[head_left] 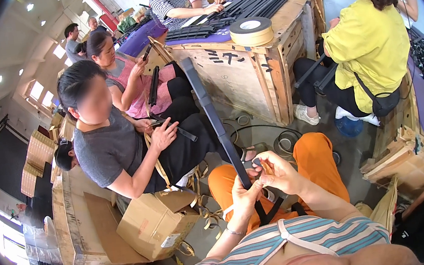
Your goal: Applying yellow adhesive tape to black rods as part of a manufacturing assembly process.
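Note:
A long dark strip [215, 119] with a wider far end slants up and away from my lap. My left hand [244, 198] is closed around its lower part. Close beside it, my right hand [282, 176] is closed, with a small brownish piece [267, 167] pinched between thumb and fingers near the strip. What that piece is I cannot make out. The near end of the strip drops between my orange trouser legs [319, 164], where part of it is hidden.
A wooden crate table [231, 72] carries many black strips [254, 2] and a tape roll [251, 31]. A person in grey [111, 144] sits close on the left, one in yellow [375, 46] on the right. A cardboard box [154, 225] and loose tan strapping lie at the left.

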The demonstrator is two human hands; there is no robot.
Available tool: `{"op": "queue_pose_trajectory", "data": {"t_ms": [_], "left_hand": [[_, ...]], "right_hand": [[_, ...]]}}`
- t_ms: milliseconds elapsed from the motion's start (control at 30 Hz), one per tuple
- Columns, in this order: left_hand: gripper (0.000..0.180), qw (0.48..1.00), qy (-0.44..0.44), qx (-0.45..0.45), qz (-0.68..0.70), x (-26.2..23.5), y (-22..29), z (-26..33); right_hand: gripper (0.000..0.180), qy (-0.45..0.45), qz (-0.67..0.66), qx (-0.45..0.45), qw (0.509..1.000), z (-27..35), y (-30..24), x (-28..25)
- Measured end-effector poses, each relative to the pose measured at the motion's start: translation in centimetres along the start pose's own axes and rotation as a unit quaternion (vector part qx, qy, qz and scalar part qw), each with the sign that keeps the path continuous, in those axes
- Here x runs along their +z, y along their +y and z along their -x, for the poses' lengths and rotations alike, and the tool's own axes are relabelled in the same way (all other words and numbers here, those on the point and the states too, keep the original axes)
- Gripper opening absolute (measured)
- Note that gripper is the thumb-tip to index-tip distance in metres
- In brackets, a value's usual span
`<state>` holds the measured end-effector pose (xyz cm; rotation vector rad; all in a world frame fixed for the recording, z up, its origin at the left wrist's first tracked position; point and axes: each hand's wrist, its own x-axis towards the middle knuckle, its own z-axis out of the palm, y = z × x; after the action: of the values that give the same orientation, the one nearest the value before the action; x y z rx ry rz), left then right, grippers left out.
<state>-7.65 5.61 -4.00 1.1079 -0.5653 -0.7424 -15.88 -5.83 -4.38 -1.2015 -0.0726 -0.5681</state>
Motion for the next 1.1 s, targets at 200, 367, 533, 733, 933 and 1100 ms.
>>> {"op": "queue_pose_trajectory", "data": {"t_ms": [200,367,533,733,933,1100], "left_hand": [[0.015,1.0,0.011,-0.005,-0.016,-0.1,0.5,-0.2],[0.013,0.999,0.021,-0.037,-0.019,0.0,0.6,0.1],[0.011,0.998,0.043,-0.038,-0.027,0.3,0.6,0.1],[0.006,0.995,0.078,-0.056,-0.034,0.0,1.4,0.0],[0.006,0.993,0.08,-0.076,-0.039,0.5,2.0,0.1],[0.007,0.992,0.082,-0.067,-0.067,0.2,1.9,0.1]], "right_hand": [[0.047,-0.004,-0.013,0.015,1.0,0.2,-1.8,2.1],[0.047,0.015,0.074,-0.006,0.997,0.3,-2.6,2.9],[0.045,0.028,0.114,-0.033,0.993,0.0,-2.5,2.6],[0.019,0.126,0.424,-0.149,0.884,-0.9,-3.5,0.2],[0.01,0.182,0.562,-0.192,0.784,-1.6,-4.9,-1.1],[0.018,0.331,0.529,-0.149,0.767,-1.6,-6.3,-1.7]]}}
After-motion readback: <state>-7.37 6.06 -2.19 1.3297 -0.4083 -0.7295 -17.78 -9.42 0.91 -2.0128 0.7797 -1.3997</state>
